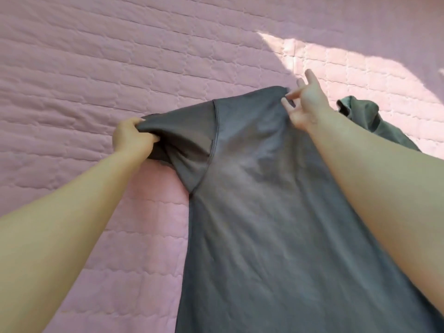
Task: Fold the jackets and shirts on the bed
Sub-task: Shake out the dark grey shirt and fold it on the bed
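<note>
One grey shirt [252,188], draped over pink bed [96,68]: left hand [132,138] gripped its sleeve end, right hand [305,104] pinched its top edge, other fingers splayed; green garment [365,116] lay behind the right arm.

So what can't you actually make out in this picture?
- The grey shirt: the head view's bottom edge cuts off its hem, and the right arm covers its right-hand side.
- The green garment: mostly behind the right arm, so I cannot tell if it is a shirt or a jacket.
- The left hand: its grip buries the fingertips in sleeve fabric.
- The pink quilt: its edges fall outside the frame.
</note>
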